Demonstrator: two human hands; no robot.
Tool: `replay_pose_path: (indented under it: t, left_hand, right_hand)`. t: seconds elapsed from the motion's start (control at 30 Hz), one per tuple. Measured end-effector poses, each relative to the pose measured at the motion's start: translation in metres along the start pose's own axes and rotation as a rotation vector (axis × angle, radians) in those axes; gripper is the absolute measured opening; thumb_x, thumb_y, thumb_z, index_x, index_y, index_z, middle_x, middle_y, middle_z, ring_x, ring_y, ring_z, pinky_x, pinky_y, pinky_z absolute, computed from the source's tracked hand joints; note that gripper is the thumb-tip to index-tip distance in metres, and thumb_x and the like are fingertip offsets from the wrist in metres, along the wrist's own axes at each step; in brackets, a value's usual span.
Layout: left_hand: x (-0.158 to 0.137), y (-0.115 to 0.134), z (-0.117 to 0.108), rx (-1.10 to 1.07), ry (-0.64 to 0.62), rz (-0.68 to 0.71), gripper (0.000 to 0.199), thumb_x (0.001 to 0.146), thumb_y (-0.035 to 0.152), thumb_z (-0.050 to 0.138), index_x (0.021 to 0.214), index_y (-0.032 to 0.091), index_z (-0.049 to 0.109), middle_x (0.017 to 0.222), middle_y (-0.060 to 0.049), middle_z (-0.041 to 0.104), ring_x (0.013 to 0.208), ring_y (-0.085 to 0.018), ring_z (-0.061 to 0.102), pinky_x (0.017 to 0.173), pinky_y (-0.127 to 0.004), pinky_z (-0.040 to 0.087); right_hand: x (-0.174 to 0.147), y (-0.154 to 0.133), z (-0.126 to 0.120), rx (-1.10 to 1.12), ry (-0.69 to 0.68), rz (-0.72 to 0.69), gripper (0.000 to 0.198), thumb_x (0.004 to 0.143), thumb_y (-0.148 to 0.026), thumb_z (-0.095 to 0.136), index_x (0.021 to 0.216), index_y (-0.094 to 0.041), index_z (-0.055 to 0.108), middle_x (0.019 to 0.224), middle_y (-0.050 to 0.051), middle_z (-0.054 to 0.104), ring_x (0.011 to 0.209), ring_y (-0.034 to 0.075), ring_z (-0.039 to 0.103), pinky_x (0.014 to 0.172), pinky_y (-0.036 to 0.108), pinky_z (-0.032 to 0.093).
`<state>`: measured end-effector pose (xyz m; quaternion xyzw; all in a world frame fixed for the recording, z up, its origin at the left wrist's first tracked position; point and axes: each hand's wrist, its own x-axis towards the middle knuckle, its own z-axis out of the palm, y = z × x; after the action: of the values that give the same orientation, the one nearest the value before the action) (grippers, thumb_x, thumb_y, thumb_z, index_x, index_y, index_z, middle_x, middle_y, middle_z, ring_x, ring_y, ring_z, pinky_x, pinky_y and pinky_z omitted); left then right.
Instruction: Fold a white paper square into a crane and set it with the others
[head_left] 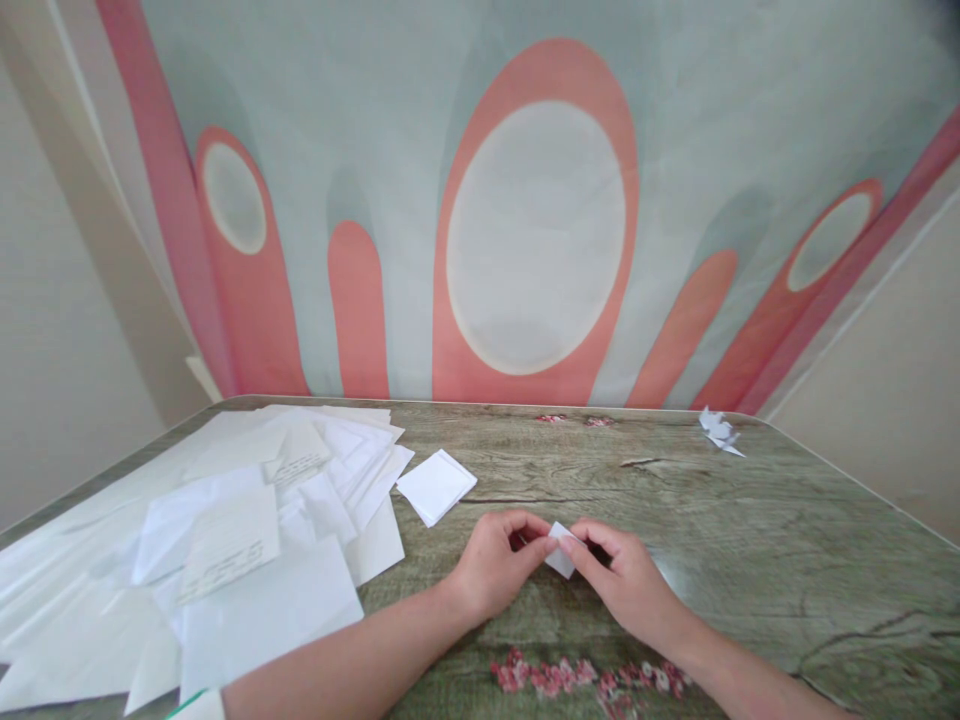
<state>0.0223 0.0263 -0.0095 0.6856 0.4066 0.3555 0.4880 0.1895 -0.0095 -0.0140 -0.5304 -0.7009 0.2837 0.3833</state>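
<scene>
Head view: a wall covering [405, 120] in grey-green, with coral rounded shapes and pale ovals, stands behind a wooden table [735, 560] with a dark, grained top. Pink blossoms [551, 676] are printed near the table's front edge.

The piece of paper [561, 566] is above the front middle part of the table, between the two hands. It is small, white and plain on the visible face, with straight edges and pointed corners at top and bottom; it is set cornerwise, roughly a diamond. Its side corners are covered by fingers. Number of layers: cannot be told.

The left hand [495, 568] grips the paper's left side between thumb and fingertips. The right hand [628, 580] pinches the right side likewise, thumb across the front face. The thumbs are close together near the upper part.

Beyond the left hand lies a squared stack of paper [437, 487], white, slightly misaligned at the edges. Left of it, a loose heap of sheets [270, 600] overlaps untidily, some bearing printed lines. At the far right corner sits a cluster of folded white paper [718, 430], with pointed ends.
</scene>
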Motion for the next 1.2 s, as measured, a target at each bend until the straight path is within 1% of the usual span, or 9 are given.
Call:
replay_pose_path:
  t: [0.2, 0.4, 0.6, 0.73, 0.9, 1.03, 1.13, 1.2]
  left_hand:
    - [0.001, -0.005, 0.0, -0.002, -0.013, 0.033, 0.023, 0.078, 0.033, 0.056, 0.079, 0.013, 0.066, 0.072, -0.003, 0.065, 0.064, -0.013, 0.055, 0.06, -0.022, 0.042]
    - [0.001, -0.005, 0.0, -0.01, 0.017, 0.014, 0.02, 0.077, 0.03, 0.057, 0.076, 0.011, 0.063, 0.067, -0.002, 0.06, 0.059, -0.011, 0.051, 0.057, -0.021, 0.04]
    - [0.0, -0.005, 0.0, 0.01, 0.004, 0.041, 0.02, 0.079, 0.031, 0.055, 0.076, 0.012, 0.063, 0.068, -0.001, 0.06, 0.061, -0.012, 0.051, 0.058, -0.021, 0.039]
    - [0.0, -0.005, -0.001, 0.018, -0.018, 0.057, 0.02, 0.08, 0.03, 0.054, 0.077, 0.012, 0.063, 0.07, -0.002, 0.06, 0.064, -0.012, 0.052, 0.06, -0.021, 0.039]
    - [0.0, -0.006, 0.001, 0.036, 0.029, 0.06, 0.019, 0.08, 0.029, 0.053, 0.076, 0.013, 0.061, 0.069, -0.001, 0.058, 0.064, -0.012, 0.049, 0.06, -0.021, 0.038]
    - [0.002, -0.009, 0.002, -0.05, 0.092, 0.059, 0.019, 0.08, 0.031, 0.052, 0.074, 0.013, 0.057, 0.067, 0.0, 0.053, 0.063, -0.012, 0.047, 0.06, -0.021, 0.037]
    - [0.005, -0.011, 0.002, -0.136, 0.107, 0.04, 0.021, 0.08, 0.033, 0.053, 0.073, 0.014, 0.055, 0.065, 0.001, 0.05, 0.062, -0.011, 0.045, 0.06, -0.021, 0.037]
    - [0.008, -0.011, 0.0, -0.179, 0.111, 0.024, 0.023, 0.08, 0.036, 0.053, 0.073, 0.014, 0.054, 0.065, 0.002, 0.049, 0.062, -0.011, 0.044, 0.06, -0.022, 0.037]
  right_hand:
    - [-0.001, -0.001, 0.001, 0.005, -0.045, 0.022, 0.033, 0.087, -0.041, 0.043, 0.065, -0.018, 0.053, 0.06, -0.003, 0.048, 0.06, 0.012, 0.046, 0.056, 0.022, 0.036]
    - [0.0, 0.002, 0.002, -0.037, -0.08, 0.044, 0.032, 0.084, -0.041, 0.047, 0.064, -0.017, 0.05, 0.057, -0.004, 0.042, 0.057, 0.011, 0.041, 0.053, 0.022, 0.032]
    - [0.0, 0.001, 0.003, -0.046, -0.105, 0.061, 0.033, 0.085, -0.041, 0.045, 0.062, -0.017, 0.048, 0.057, -0.004, 0.04, 0.056, 0.011, 0.04, 0.053, 0.022, 0.031]
    - [0.0, 0.002, 0.004, -0.063, -0.094, 0.057, 0.033, 0.085, -0.04, 0.046, 0.062, -0.017, 0.048, 0.058, -0.004, 0.041, 0.058, 0.011, 0.041, 0.055, 0.022, 0.031]
    - [0.001, 0.003, 0.006, -0.089, -0.108, 0.068, 0.03, 0.083, -0.036, 0.049, 0.06, -0.017, 0.048, 0.056, -0.004, 0.042, 0.056, 0.011, 0.04, 0.053, 0.022, 0.03]
    - [0.002, 0.002, 0.006, -0.085, -0.112, 0.091, 0.028, 0.081, -0.034, 0.051, 0.06, -0.016, 0.051, 0.055, -0.003, 0.048, 0.055, 0.011, 0.043, 0.053, 0.023, 0.031]
    - [0.003, 0.0, 0.006, -0.056, -0.118, 0.093, 0.028, 0.083, -0.034, 0.049, 0.062, -0.016, 0.055, 0.057, -0.002, 0.053, 0.056, 0.012, 0.046, 0.055, 0.024, 0.033]
    - [0.003, -0.002, 0.007, -0.049, -0.125, 0.068, 0.026, 0.083, -0.032, 0.049, 0.063, -0.017, 0.056, 0.059, -0.002, 0.055, 0.057, 0.012, 0.048, 0.056, 0.024, 0.035]
